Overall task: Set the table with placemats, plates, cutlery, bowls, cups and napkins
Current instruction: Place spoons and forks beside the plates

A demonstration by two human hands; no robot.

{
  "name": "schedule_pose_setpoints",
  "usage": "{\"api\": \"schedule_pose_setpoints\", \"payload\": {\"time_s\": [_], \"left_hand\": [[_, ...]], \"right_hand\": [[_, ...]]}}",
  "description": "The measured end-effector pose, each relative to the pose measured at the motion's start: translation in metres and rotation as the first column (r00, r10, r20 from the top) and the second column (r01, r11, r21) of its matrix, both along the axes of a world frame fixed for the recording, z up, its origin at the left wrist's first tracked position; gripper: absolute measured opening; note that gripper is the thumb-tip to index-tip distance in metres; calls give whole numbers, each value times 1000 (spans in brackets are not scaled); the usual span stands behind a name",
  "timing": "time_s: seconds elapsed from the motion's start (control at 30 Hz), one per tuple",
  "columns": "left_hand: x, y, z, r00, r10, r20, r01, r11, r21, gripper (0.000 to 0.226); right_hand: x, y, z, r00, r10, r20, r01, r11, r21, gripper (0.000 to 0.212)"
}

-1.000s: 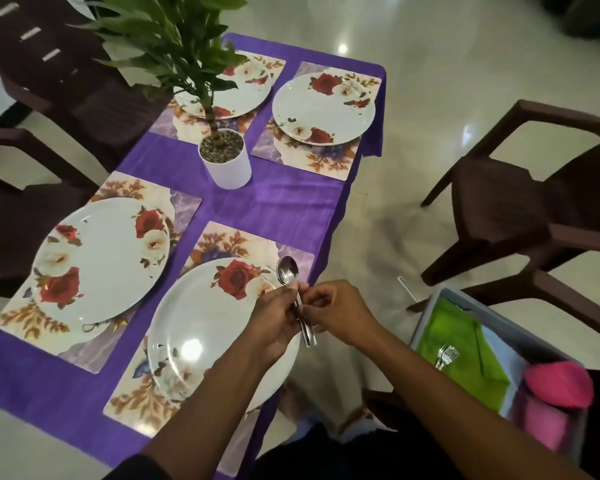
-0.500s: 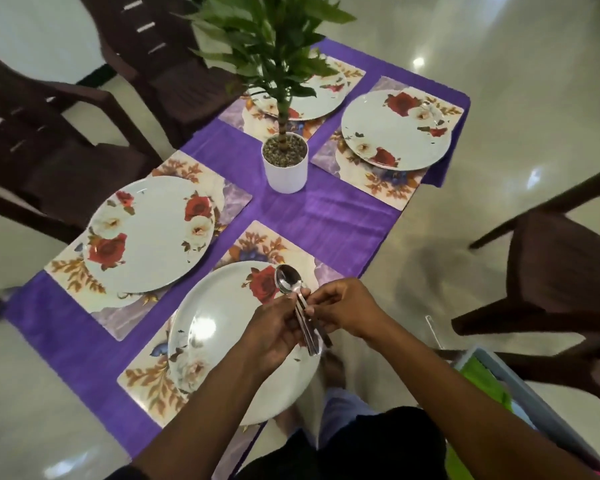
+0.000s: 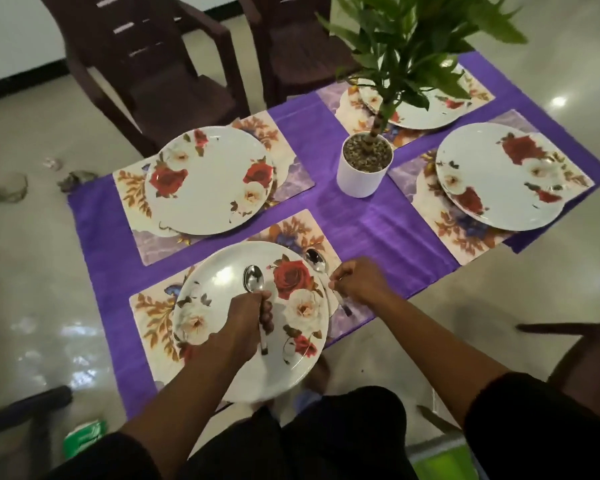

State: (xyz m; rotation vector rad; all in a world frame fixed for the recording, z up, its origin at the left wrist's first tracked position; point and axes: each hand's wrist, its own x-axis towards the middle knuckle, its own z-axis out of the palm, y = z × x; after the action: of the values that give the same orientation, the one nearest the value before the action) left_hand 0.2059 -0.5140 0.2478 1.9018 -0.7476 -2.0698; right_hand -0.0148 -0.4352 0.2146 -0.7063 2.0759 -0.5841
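While no writing shows, each hand (image 3: 246,317) (image 3: 359,284) grips a spoon (image 3: 253,279) (image 3: 316,260).

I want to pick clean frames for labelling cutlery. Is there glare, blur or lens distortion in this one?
Head view: ceiling-light glare spots on the floor and a faint sheen on the near plate; wide-angle bending at the edges; overall soft and dim; both spoons, left and right, still readable.
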Motion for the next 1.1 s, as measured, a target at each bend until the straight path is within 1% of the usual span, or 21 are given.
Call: {"api": "schedule_pose_setpoints", "payload": {"time_s": [0.1,0.17,0.27,0.47,0.6,0.7,0.8,0.87,0.9,0.97,1.0,1.03,1.1], "left_hand": [[3,5,0,998,45,35,-44,999,-8,21],[7,5,-2,995,90,48,-90,996,-1,18],[13,6,-7,991,117,68,-118,993,12,18],[10,13,-11,984,176,25,-177,984,29,19],[11,19,-13,976,216,-6,-215,975,58,20],[11,22,-13,966,251,-59,-246,966,84,19],[8,26,-10,933,297,-202,-277,953,123,18],[3,26,-8,907,309,-288,-280,950,135,25],[0,25,-5,902,288,-322,-261,957,127,31],[-8,23,2,916,174,-362,-157,985,77,32],[-14,21,7,922,112,-371,-101,994,50,30],[-18,20,10,922,82,-378,-76,997,31,31],[-27,17,14,917,80,-392,-75,997,27,34]], "right_hand": [[-6,-11,-7,999,43,-30,-43,999,14,27],[-4,-16,-11,997,63,-33,-63,998,10,25],[0,-18,-14,988,123,-93,-124,992,-2,19],[3,-20,-13,952,220,-215,-229,973,-19,11],[4,-19,-14,946,245,-212,-256,966,-28,11],[0,-15,-12,954,221,-202,-232,972,-29,16],[-1,-12,-2,968,134,-214,-161,980,-113,7],[4,-12,9,977,133,-166,-161,973,-168,5],[8,-14,15,986,138,-95,-154,971,-185,6],[18,-14,27,983,157,98,-133,967,-216,4],[22,-12,32,972,177,157,-137,962,-237,4],[26,-11,36,963,210,171,-162,953,-255,5],[30,-10,41,954,251,162,-198,937,-289,6]]}}
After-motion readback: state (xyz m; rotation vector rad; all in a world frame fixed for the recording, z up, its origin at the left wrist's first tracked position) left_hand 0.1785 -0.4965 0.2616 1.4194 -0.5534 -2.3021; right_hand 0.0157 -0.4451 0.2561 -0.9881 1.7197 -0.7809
